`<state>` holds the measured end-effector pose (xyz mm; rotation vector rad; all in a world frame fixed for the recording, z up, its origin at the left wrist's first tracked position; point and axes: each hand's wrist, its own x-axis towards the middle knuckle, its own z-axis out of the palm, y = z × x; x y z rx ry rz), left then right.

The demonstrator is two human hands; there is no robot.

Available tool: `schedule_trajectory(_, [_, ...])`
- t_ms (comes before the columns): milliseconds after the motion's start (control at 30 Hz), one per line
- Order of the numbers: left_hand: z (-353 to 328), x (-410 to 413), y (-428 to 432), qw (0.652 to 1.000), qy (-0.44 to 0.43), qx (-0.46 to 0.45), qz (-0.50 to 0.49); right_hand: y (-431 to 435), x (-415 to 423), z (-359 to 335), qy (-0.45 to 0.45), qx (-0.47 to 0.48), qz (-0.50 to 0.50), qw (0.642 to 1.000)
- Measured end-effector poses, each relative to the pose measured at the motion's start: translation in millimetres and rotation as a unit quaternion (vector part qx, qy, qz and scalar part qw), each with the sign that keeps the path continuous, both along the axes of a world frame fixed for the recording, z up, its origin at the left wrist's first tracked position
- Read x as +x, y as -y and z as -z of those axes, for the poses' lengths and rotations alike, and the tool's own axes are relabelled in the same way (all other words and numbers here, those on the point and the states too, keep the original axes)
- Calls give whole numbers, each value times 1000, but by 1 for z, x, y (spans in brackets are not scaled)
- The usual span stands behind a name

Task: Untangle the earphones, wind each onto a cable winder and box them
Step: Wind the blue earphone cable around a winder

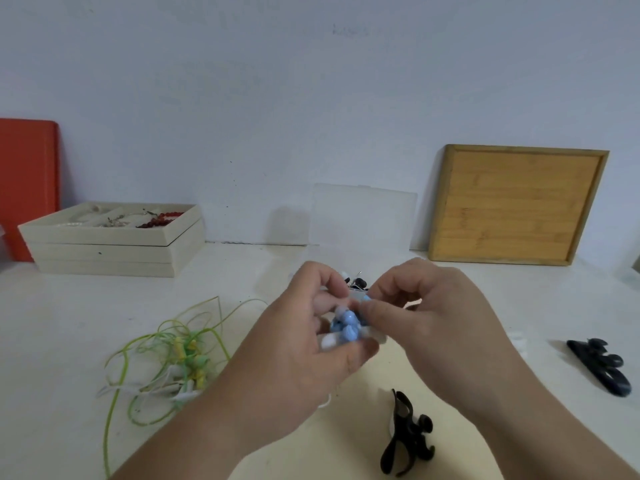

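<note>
Between the palms, the blue earphones [346, 328] are cradled by curled fingers of the left hand [304, 344] and pinched by the right hand [436, 317].

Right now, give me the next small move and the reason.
Probably lower the blue earphones into the clear box: left hand and right hand both pinch the bundle, seemingly wound on a white winder, and the open box sits just behind.

one view only: wide-angle, worn on the head, facing forward and down across the table [86, 306] to the wall [311, 98]. left hand [304, 337] and right hand [440, 317] close under lens, mid-frame.
</note>
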<state>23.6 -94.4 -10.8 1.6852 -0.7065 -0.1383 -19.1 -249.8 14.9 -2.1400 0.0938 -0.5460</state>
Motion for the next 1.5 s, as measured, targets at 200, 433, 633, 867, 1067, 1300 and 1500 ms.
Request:
schedule_trajectory(200, [2, -1, 4, 995, 68, -3, -72, -7, -1, 5, 53, -64, -34, 996])
schedule_trajectory(433, [0, -2, 2, 991, 71, -47, -100, 0, -3, 2, 139, -113, -82, 981])
schedule_trajectory(633, [-3, -3, 2, 990, 66, -85, -95, 1, -1, 2, 163, -80, -98, 978])
schedule_trajectory(867, [-2, 1, -2, 983, 113, -105, -98, 6, 0, -2, 129, 38, -120, 984])
schedule_trajectory(1067, [-3, 0, -3, 980, 136, -107, -100, 1, -4, -3, 150, 19, -124, 981])
schedule_trajectory(1300, [-4, -3, -1, 979, 135, -121, -89, -2, -4, -2, 131, 38, -87, 987])
schedule_trajectory(1500, [-1, -2, -1, 982, 120, -115, -90, 1, -8, -8, 124, 89, -86, 984])
